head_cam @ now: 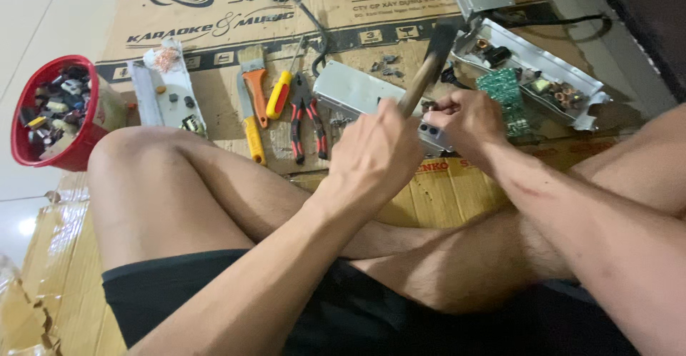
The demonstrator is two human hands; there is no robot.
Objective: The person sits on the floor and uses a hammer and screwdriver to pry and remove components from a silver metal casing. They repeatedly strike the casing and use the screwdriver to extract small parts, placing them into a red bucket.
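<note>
While the left hand is closed tight around the wooden handle of a hammer, whose dark head is raised toward 12 o'clock, the right hand pinches with curled fingers at the near corner of a grey metal case lying on the cardboard spread over the floor; what it pinches is too small to tell. With those fingers so near the striking spot, a blow that lands off line could hit them, and the thin case could skid or flip a small part loose. Pliers and a screwdriver lie at 9 o'clock of the case, a green circuit board at 3 o'clock, close enough to be knocked.
</note>
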